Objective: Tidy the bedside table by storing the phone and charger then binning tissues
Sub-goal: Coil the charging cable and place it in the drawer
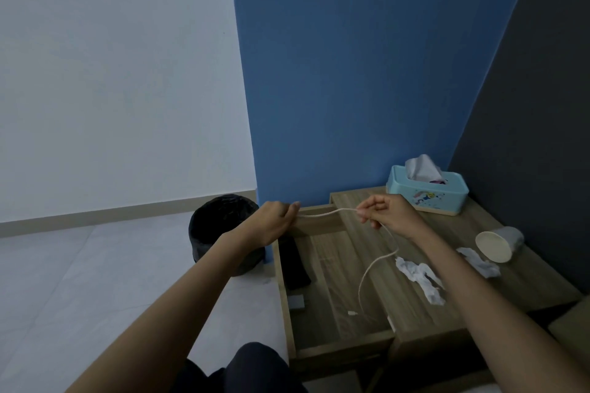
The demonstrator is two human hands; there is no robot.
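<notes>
A white charger cable [367,277] stretches between my hands above the open drawer [335,322] of the wooden bedside table [472,233]. My left hand [274,220] grips one end, my right hand [383,212] pinches the cable further along, and the rest hangs in a loop down into the drawer, its plug end lying there. A black phone [297,268] lies in the drawer at the left, with a grey charger block [297,302] nearer to me. Two crumpled tissues [421,277] [479,262] lie on the tabletop.
A black-lined bin [220,226] stands on the floor left of the table. A blue tissue box [427,191] sits at the table's back, and a paper cup [498,244] lies on its side near the dark headboard on the right. My knee is below.
</notes>
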